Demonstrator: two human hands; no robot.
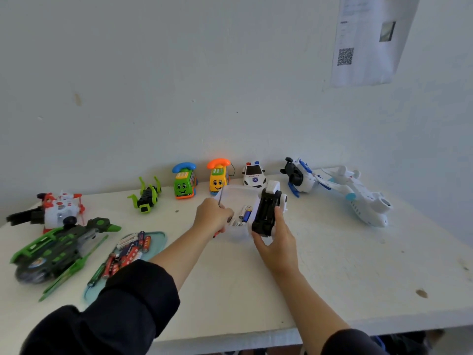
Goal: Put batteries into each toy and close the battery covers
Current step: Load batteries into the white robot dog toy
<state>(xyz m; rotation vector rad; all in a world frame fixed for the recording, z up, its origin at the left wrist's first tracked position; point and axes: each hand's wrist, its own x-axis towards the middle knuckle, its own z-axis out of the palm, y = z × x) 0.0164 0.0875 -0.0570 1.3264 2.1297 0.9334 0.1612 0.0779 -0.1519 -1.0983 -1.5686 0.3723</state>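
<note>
From the head view, the right hand (275, 235) grips a white toy car (267, 213) turned underside up, its black battery bay showing, just right of a clear container (236, 194) holding a few batteries (245, 213). The left hand (213, 216) is curled round a thin tool at the container's left edge. On the near left of the surface (332, 278), a teal tray (158, 239) carries red batteries (128, 254).

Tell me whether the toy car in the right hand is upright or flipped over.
Flipped over. The white toy car shows its black underside up, wheels at the sides, held by the right hand. Whether its battery cover is on: cannot tell.
</note>
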